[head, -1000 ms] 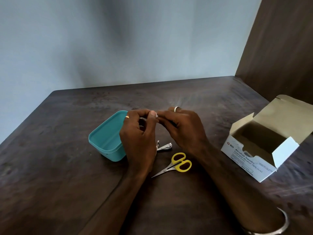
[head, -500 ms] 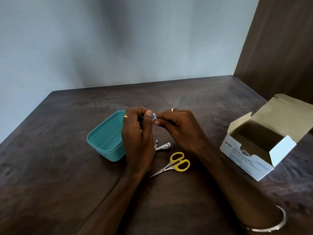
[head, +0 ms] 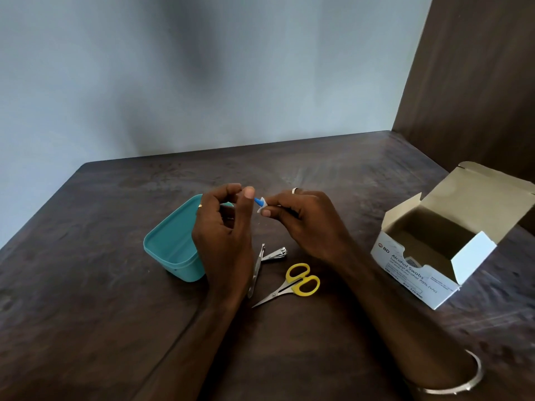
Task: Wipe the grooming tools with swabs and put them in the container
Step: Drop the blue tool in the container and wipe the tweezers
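Both hands meet above the table, pinching a small swab packet [head: 260, 204] between them: the left hand [head: 224, 235] nips its blue end with thumb and curled fingers, and the right hand [head: 304, 224] grasps the white end between thumb and forefinger. Just behind and below the left hand sits the teal plastic container [head: 170, 250], a rounded-corner tub with a smooth rim; the part of its inside that shows holds nothing, though the hand hides the rest. On the dark, mottled wooden table [head: 86, 314] near the tub lie the grooming tools: slim metal tweezers [head: 257, 269] partly under the left wrist, a shiny nail clipper [head: 276, 253] just beside them, and small scissors [head: 289, 285] with yellow loop handles and thin steel blades. Well to the right stands a white cardboard swab box [head: 417, 273], flaps open, its brown interior in shadow; its contents cannot be made out. A metal bangle [head: 463, 383] circles the right forearm.
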